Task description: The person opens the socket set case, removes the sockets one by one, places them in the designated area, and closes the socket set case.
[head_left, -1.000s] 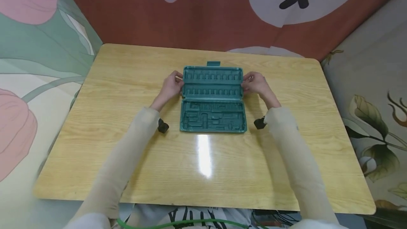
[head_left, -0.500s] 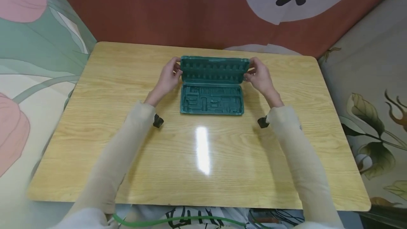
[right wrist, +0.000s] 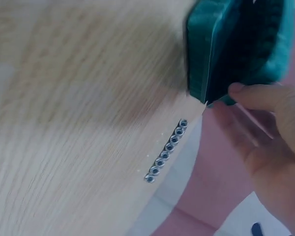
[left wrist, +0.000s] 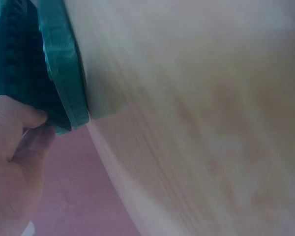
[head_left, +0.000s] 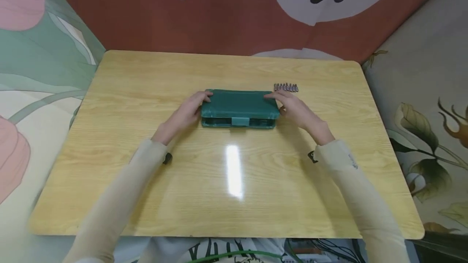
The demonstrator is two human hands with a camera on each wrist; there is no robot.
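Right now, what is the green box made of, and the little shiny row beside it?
The green box looks like moulded plastic, matte, with rounded edges and a snap clasp. The little shiny row is probably metal: grey and glinting. The table looks like glossy wood-grain laminate.

Case [head_left: 237,104]: green moulded plastic, matt, with a faintly textured lid and ribbed rim; latch tab [head_left: 240,121] of the same plastic. Table [head_left: 234,198]: pale wood-grain top, smooth and glossy, carrying a bright reflected streak. Row of sockets [head_left: 286,87]: bare metal, shiny silver-grey. Sleeves [head_left: 351,190]: soft beige cloth, matt. Backdrop [head_left: 256,15]: printed fabric, matt.
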